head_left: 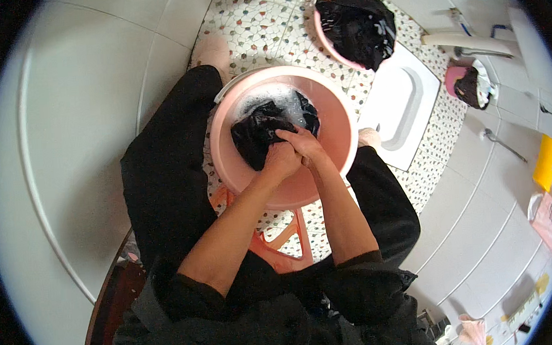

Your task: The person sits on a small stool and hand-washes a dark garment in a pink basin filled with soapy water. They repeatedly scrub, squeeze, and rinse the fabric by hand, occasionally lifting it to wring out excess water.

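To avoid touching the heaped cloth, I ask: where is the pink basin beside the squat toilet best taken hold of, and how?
Probably grip the pink basin at its near-left rim, coming from the left: that curved edge is bare, while black cloth covers the right edge.

Left hand point(281, 161) and right hand point(306, 144) are bunched together gripping black cloth point(251, 136) in a pink bucket point(338, 127) mid-frame, suds point(280, 91) toward its top. Upper right there's a basin point(320, 30) heaped with black clothes point(359, 28), a white squat toilet point(378, 106) just below, pink bin point(452, 81) further right.
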### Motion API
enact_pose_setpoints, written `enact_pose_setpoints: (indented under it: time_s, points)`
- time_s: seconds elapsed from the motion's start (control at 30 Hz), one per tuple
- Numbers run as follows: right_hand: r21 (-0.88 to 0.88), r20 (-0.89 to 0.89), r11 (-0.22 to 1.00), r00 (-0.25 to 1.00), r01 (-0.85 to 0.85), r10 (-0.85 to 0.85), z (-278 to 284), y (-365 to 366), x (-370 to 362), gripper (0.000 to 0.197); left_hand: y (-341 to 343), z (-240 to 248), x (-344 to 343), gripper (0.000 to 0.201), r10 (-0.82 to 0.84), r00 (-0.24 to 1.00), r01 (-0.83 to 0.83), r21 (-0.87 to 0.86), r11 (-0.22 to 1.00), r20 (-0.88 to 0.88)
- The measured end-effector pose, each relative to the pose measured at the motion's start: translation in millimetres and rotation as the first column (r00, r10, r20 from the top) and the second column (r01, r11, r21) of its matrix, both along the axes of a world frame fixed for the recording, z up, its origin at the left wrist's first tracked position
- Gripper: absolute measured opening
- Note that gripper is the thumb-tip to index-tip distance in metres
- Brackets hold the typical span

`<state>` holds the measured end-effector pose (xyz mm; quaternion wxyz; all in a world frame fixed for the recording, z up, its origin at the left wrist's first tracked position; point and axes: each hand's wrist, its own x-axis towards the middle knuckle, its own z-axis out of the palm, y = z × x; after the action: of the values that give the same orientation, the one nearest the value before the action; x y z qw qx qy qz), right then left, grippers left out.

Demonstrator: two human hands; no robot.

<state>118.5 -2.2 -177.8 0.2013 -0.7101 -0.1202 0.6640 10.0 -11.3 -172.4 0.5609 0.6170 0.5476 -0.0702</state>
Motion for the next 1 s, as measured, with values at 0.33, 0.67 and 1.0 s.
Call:
enact_pose_setpoints:
  time_s: [0.33,0.67,1.0]
  points:
    - [0.28,0.435,0.891,0.875,-0.357,0.214,132.4,-36.9,-30.5,0.044,11.2,82.1,-28.2,0.076,0.913,0.276,-0.519,-0.846,-0.121,-0.299]
    - [0.184,0.818,0.825,0.549,-0.534,0.173,47.9,-15.2,-72.1,0.039,-42.0,-91.6,-48.8,0.039,0.993,0.117,-0.388,-0.919,0.067,0.023]
    - [-0.105,0.639,0.875,0.642,-0.473,0.424,-133.6,18.1,-1.1,0.046,19.5,-109.8,-9.3,0.051,0.889,-0.028,-0.648,-0.669,-0.364,-0.457]
